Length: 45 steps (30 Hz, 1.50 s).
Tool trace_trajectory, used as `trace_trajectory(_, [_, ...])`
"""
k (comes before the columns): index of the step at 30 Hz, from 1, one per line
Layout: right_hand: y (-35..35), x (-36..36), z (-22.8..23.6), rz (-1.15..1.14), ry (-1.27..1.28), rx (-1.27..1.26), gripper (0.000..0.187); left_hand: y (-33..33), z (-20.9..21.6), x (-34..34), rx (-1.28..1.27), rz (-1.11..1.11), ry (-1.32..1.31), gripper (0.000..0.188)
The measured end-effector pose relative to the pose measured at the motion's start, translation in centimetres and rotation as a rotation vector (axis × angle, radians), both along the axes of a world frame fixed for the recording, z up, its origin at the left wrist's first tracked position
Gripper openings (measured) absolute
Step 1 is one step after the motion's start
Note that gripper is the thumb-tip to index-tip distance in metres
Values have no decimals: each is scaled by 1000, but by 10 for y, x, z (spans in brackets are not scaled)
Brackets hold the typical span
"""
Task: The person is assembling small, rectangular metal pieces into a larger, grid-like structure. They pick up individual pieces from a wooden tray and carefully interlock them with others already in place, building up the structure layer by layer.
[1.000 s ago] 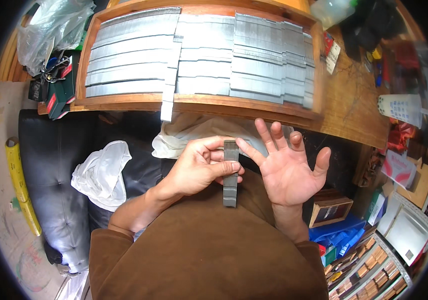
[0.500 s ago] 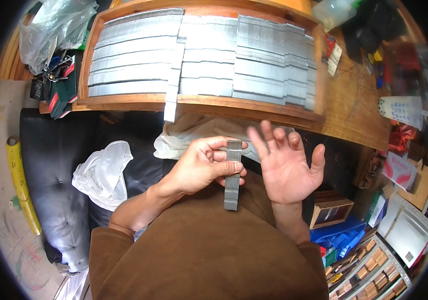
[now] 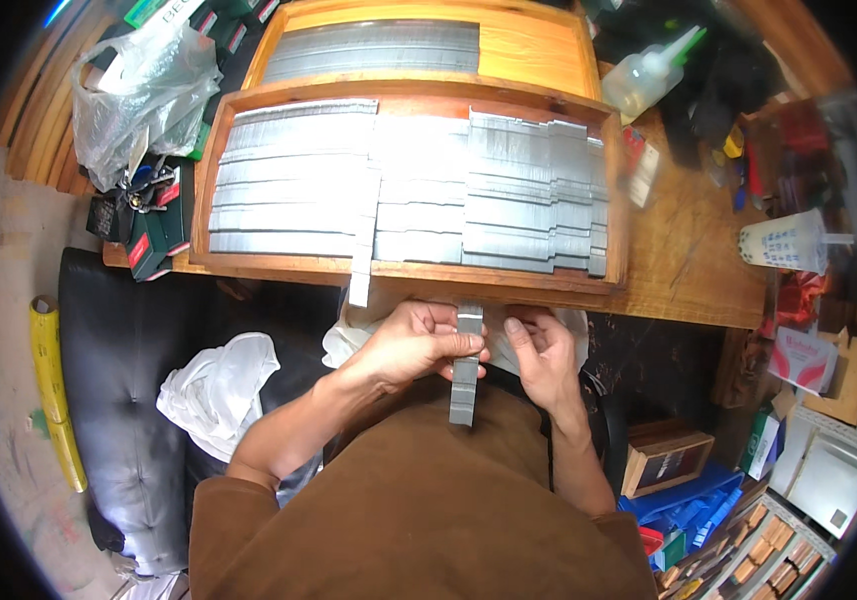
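My left hand [image 3: 417,342] is closed on a narrow stack of grey metal strips [image 3: 464,385], its thumb pressed across the front. The stack stands lengthwise over my brown shirt, its lower end nearest me. Just right of its upper part is my right hand [image 3: 549,365], fingers loosely bent and thumb apart, with nothing visible in it; its fingertips are partly hidden. Beyond both hands, a wooden tray [image 3: 409,277] on the table holds rows of similar silvery strips [image 3: 284,190]. One long strip column [image 3: 362,270] sticks out over the tray's front edge.
A second wooden tray [image 3: 539,50] lies behind the first. On the right are a squeeze bottle [image 3: 646,80] and a drink cup [image 3: 784,243]; a plastic bag [image 3: 144,100] and small boxes sit left. A white cloth [image 3: 219,390] lies on the black seat [image 3: 129,400].
My right hand has turned from a spread, upward palm to bent fingers beside the stack. My left hand keeps its grip on the strips. The view now takes in more of the table's far side.
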State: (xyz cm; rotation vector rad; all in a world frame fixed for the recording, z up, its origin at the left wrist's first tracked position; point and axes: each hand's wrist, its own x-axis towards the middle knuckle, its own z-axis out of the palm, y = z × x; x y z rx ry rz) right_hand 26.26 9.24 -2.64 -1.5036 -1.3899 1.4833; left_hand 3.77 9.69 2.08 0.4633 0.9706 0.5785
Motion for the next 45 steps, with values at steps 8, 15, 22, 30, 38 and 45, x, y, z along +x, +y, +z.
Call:
trace_trajectory(8, [-10,123,-130,-72,-795,28,59,4,-66,35,-181,-24,-148,24])
trace_trajectory(15, [-26,135,-85,-262,25,-232,48,2,-88,64,-127,-131,-12,20])
trace_trajectory(22, [-28,104,-66,-71,765,-418,26,3,-105,94,-64,-268,54,18])
trace_trajectory(30, [-11,72,-65,153,186,-276,15,-5,-104,114,178,-252,254,19])
trace_trajectory(38, [-11,80,-89,155,-190,-71,25,-8,-114,123,-93,-313,18,16])
trace_trajectory(45, [2,105,-105,-92,581,-429,31,-5,-117,97,-127,-272,-64,20])
